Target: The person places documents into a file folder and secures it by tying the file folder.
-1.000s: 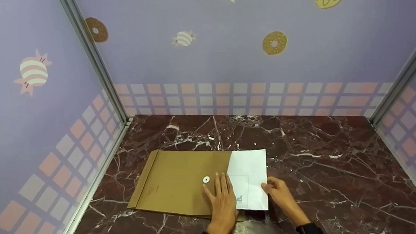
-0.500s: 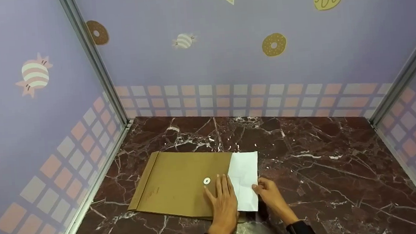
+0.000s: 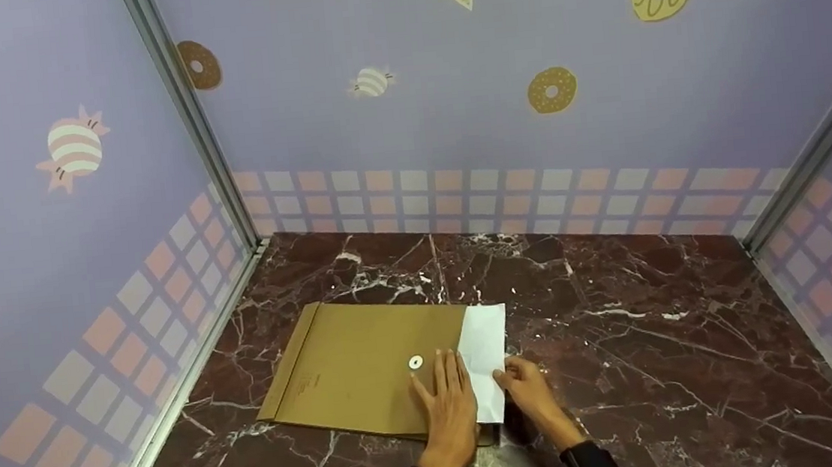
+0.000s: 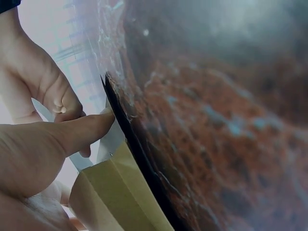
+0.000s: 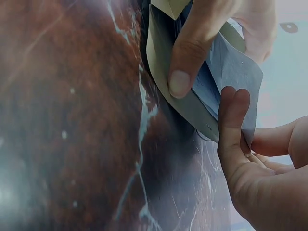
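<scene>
A brown kraft document envelope [image 3: 360,366] with a white button lies on the marble-patterned table, its mouth toward the right. White paper [image 3: 488,347] sticks out of that mouth. My left hand [image 3: 450,411] rests on the envelope's top face near the mouth, fingers straight. In the right wrist view, its thumb [image 5: 183,72] extends down over the parted mouth toward the lower flap. My right hand [image 3: 531,389] pinches the paper's outer edge between thumb and fingers. The paper [image 5: 236,70] bows there, and its inner part is hidden inside the envelope.
Dark red marbled tabletop [image 3: 659,340] surrounds the envelope. Purple panels with sweets printed on them stand at the left, back and right, and a metal corner post [image 3: 196,125] rises at the back left. Both wrists wear black straps.
My right hand has moved left with the paper's edge, so a narrower strip of white shows outside the envelope. My left hand and the envelope have stayed nearly in place.
</scene>
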`<state>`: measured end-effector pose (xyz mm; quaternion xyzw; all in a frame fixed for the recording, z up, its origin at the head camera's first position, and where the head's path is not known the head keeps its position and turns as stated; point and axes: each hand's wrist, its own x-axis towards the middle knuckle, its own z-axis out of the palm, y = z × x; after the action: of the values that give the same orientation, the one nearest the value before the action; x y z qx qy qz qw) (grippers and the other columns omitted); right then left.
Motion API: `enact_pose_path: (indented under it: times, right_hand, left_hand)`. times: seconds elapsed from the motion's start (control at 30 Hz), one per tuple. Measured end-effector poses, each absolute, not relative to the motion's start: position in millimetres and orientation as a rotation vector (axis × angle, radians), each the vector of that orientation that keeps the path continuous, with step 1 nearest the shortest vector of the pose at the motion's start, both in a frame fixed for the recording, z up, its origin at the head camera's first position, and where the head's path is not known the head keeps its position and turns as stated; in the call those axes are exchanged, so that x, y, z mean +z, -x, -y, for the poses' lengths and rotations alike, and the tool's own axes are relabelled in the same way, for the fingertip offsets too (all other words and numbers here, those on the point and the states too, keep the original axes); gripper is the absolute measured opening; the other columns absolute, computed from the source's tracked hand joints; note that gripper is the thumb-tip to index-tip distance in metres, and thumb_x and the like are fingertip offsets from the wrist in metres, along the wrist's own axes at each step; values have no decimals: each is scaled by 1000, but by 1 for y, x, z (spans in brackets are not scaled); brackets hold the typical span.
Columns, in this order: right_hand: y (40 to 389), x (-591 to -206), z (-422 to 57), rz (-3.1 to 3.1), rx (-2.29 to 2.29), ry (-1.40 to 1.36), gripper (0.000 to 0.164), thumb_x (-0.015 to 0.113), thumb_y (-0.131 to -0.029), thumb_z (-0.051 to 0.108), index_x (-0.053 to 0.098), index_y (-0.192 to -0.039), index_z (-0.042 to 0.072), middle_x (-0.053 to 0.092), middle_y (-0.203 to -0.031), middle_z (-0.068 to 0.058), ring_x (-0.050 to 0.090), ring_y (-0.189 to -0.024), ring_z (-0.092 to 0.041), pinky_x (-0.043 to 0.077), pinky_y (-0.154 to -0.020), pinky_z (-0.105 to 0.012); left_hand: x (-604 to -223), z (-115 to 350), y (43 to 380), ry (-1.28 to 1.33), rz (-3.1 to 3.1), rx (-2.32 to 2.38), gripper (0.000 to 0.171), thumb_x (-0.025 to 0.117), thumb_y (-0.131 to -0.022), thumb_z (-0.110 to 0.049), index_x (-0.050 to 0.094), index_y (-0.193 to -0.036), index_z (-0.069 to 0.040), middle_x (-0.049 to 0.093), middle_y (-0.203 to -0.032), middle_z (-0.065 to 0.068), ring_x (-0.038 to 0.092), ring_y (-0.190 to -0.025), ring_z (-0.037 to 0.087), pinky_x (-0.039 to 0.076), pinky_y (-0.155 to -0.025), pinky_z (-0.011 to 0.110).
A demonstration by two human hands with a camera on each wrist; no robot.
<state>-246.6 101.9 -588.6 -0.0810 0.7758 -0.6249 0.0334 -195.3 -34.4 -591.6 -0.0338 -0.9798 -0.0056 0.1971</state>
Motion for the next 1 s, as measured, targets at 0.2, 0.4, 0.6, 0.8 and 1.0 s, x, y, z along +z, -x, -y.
enact_pose_path:
  times: [0.2,0.4,0.6,0.8,1.0]
  right_hand:
    - [249,-587,-92,-2487,-1874,252,13,57,-91,-5,57,-85,-17,37,-60,4,34,-52,-2,27,-50,-17]
    - [248,-584,-84,-2444,-1874,250,14,57,-94,-1,60,-91,-14,37,-60,5,32,-51,-1,27,-49,-17]
    - [250,-582,-78,-2366,-1891,267,16,53,-96,-3,54,-90,-17,36,-60,2,30,-50,-3,25,-49,-18]
    - [238,-562,-71,-2369,-1902,293,14,56,-94,-3,56,-90,-16,46,-64,-1,35,-53,-3,28,-51,-17]
    - [228,-545,-66,-2383,-1878,290,14,54,-94,-5,54,-90,-19,46,-64,-3,35,-52,-2,29,-51,-17]
  left_hand:
    - [-590,36,194,95,2767,-41,95,87,-65,-21,43,-146,3,46,-151,18,37,-144,34,30,-107,73]
    - [-589,34,195,85,2768,-75,75,76,-78,-12,44,-145,3,46,-150,17,38,-143,33,31,-107,71]
    - [-587,32,195,57,2742,-65,53,56,-91,-4,48,-143,1,49,-148,16,41,-142,31,33,-106,70]
    - [-586,33,195,68,2778,-53,60,60,-87,-2,46,-145,1,46,-151,17,38,-144,32,31,-108,70]
    - [-587,33,195,69,2794,-37,61,62,-86,-2,46,-145,1,45,-152,16,37,-145,32,30,-108,70]
